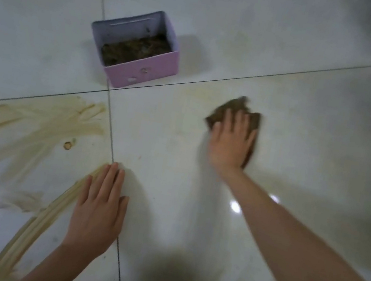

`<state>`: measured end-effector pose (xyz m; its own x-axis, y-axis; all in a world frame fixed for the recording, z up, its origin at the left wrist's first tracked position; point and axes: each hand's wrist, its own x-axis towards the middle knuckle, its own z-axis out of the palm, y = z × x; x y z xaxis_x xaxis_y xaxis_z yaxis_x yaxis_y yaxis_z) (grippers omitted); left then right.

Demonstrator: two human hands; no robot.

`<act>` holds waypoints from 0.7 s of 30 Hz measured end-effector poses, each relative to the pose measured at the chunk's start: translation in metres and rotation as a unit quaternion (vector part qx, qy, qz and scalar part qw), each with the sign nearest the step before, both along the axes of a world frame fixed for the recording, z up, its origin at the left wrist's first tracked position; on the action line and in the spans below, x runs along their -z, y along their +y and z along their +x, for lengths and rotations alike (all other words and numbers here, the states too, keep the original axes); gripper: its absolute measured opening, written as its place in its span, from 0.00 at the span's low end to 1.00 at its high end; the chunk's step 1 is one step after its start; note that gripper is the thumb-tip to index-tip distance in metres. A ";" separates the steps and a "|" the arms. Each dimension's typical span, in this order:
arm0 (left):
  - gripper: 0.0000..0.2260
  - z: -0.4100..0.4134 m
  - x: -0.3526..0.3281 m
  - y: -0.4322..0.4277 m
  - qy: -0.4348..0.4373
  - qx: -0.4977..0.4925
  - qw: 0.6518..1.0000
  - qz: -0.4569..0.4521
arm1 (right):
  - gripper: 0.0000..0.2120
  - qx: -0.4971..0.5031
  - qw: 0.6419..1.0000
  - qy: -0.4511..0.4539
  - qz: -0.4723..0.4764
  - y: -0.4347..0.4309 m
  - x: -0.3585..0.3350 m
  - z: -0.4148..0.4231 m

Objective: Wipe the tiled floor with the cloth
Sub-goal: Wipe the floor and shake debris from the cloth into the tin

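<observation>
Pressing flat, the right hand (230,140) spreads straight fingers (240,122) over the cloth (254,121) at centre right; left hand (99,209) lies flat on floor (303,135). Box (140,69) upper left, streaks (35,120) left.

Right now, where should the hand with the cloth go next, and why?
Probably sweep the cloth leftward across the grout line: the right hand presses it on a nearly clean tile, while thick brown streaks lie beside the left hand.
</observation>
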<state>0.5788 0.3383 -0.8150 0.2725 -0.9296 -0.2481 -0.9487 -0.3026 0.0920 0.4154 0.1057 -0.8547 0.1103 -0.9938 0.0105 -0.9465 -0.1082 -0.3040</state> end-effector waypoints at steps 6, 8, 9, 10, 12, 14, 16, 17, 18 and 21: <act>0.25 0.014 0.005 0.027 -0.010 -0.028 0.999 -0.034 | 0.22 -0.567 0.823 -0.022 -0.006 0.124 -0.004 0.066; 0.25 0.023 0.009 0.043 -0.010 -0.035 0.999 -0.041 | 0.19 -0.672 0.740 0.004 -0.042 0.072 -0.004 0.064; 0.26 0.028 0.011 0.050 -0.011 -0.036 0.998 -0.041 | 0.18 -0.662 0.747 0.012 -0.054 0.040 -0.004 0.067; 0.26 0.031 0.013 0.055 -0.011 -0.038 0.999 -0.036 | 0.18 -0.616 0.787 0.019 -0.039 0.008 -0.004 0.072; 0.26 0.036 0.015 0.059 -0.006 -0.047 0.999 -0.024 | 0.19 -0.480 0.877 0.015 -0.011 -0.032 -0.005 0.083; 0.26 0.037 0.016 0.059 0.002 -0.056 0.998 -0.030 | 0.20 -0.343 0.939 0.000 -0.012 -0.029 0.000 0.100; 0.26 0.034 0.016 0.057 0.016 -0.066 0.997 -0.041 | 0.21 -0.279 0.960 -0.003 -0.023 0.004 0.002 0.107; 0.26 0.033 0.016 0.056 0.019 -0.071 0.996 -0.048 | 0.21 -0.286 0.958 -0.018 -0.026 0.024 0.002 0.104; 0.26 0.033 0.016 0.055 0.019 -0.075 0.996 -0.052 | 0.20 -0.321 0.946 -0.030 -0.030 0.049 0.000 0.098; 0.25 0.033 0.012 0.051 0.017 -0.085 0.995 -0.056 | 0.20 -0.470 0.881 -0.057 -0.012 0.131 -0.008 0.047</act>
